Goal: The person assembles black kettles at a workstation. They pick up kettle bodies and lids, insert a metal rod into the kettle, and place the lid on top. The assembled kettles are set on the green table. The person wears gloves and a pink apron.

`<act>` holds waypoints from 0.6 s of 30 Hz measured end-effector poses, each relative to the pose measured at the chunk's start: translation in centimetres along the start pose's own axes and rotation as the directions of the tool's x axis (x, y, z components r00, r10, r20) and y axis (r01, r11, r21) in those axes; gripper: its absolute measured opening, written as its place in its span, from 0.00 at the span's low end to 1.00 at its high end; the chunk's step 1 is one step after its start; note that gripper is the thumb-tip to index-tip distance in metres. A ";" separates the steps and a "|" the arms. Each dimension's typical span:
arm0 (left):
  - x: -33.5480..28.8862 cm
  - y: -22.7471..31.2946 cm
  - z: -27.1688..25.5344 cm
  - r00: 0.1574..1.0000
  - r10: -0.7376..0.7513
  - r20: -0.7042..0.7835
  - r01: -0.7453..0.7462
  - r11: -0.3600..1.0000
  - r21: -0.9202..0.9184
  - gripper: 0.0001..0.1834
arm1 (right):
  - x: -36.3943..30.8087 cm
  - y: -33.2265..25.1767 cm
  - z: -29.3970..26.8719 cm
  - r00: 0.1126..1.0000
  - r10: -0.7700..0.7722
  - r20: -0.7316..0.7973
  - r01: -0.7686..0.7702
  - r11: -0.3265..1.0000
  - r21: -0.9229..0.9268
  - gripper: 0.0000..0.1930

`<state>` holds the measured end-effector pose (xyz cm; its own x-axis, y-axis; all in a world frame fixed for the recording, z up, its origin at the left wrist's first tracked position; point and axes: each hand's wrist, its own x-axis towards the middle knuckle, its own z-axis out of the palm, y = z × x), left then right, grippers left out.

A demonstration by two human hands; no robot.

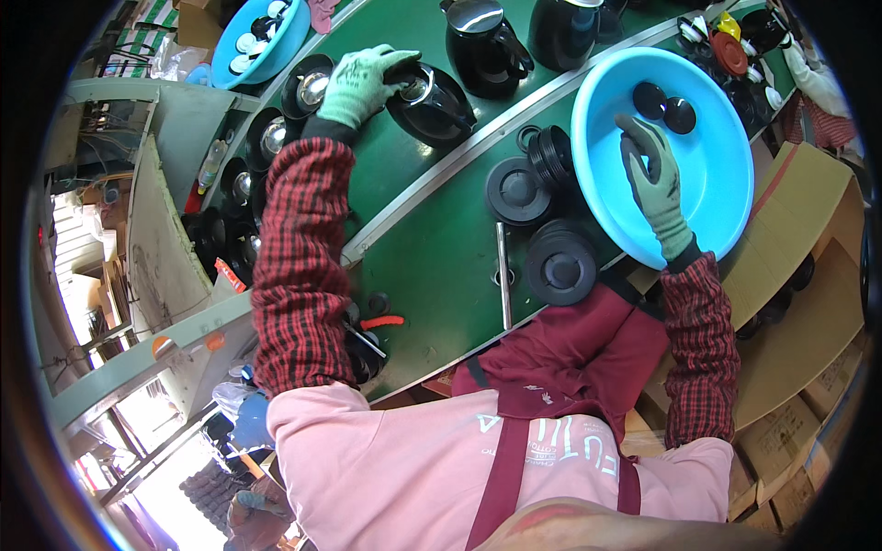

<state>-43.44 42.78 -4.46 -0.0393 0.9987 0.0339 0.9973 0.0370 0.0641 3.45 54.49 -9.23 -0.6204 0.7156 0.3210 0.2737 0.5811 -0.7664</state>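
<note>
My left hand [360,87], in a pale green glove with dark fingertips, grips the open, metal-lined end of a black jug [434,108] tilted on the green work surface [404,188]. My right hand [656,182], gloved alike, reaches over a light blue basin [595,197]. Its fingers are bent but stand apart from the thumb, with nothing visible between them. Beyond those fingertips, a black round cap [650,100] and a second black cap [680,116] lie in the basin.
Stacked black discs [562,266] and a metal rod [503,275] lie near me. More black jugs [485,50] stand at the far side. Black vessels [266,138] line the left edge. Another blue basin [276,55] holds caps. A cardboard box [790,239] stands right.
</note>
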 end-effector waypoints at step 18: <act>6.1 1.9 -2.5 0.876 0.247 0.415 -0.388 0.871 0.302 0.30 | 3.7 13.9 -2.2 0.937 0.287 -0.199 -0.335 0.897 -0.288 0.29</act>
<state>-42.00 48.89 -1.62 0.2375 0.8989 -0.3682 0.9024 -0.3445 -0.2589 6.55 66.06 -17.45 -0.3570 0.9142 0.1918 0.6654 0.3929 -0.6347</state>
